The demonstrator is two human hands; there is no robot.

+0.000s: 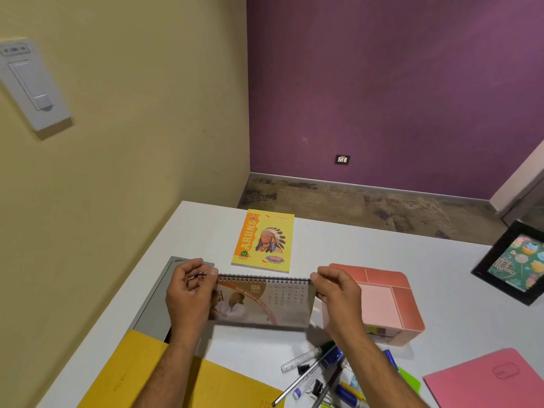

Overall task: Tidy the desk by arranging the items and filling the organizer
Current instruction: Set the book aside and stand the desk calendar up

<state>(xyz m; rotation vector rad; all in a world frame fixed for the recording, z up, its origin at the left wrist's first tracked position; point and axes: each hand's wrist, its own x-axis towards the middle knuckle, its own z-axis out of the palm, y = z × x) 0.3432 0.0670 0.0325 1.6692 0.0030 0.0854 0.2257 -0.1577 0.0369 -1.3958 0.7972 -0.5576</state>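
Observation:
A spiral-bound desk calendar (265, 304) showing a June page is held over the white desk (441, 260). My left hand (190, 293) grips its left end at the spiral. My right hand (338, 295) grips the right end. A pink organizer (385, 301) with several compartments stands just right of the calendar, partly behind my right hand. A yellow notebook (265, 241) lies flat beyond the calendar. A heap of pens, markers and binder clips (321, 375) lies near the front edge under my right forearm.
A yellow envelope (141, 375) lies at the front left, over a grey cable hatch (156, 301). A pink folder (494, 381) sits at the front right. A black picture frame (512, 263) stands at the right edge. The beige wall runs along the desk's left side.

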